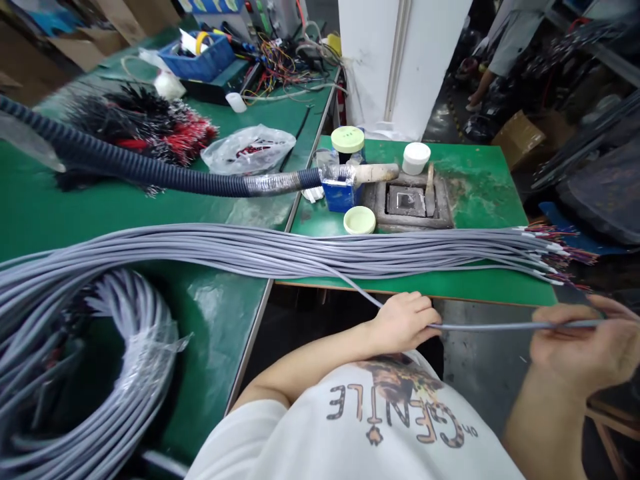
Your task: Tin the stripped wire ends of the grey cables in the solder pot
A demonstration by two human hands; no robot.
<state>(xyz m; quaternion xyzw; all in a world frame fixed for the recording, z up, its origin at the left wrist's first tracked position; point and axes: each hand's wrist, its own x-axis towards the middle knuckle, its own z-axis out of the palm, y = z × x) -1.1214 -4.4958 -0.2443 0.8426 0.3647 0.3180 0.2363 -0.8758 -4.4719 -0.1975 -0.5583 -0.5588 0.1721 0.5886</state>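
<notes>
One grey cable is stretched level in front of me, off the table's near edge. My left hand is closed round it near my chest. My right hand pinches the same cable further right, near its end. The cable comes from a long bundle of grey cables lying across the green table, their stripped coloured ends pointing right.
A coil of grey cable lies at the left. A dark corrugated hose ends over a solder pot, with a blue box and lidded jars beside it. Red and black wires and a plastic bag lie behind. Another person stands far right.
</notes>
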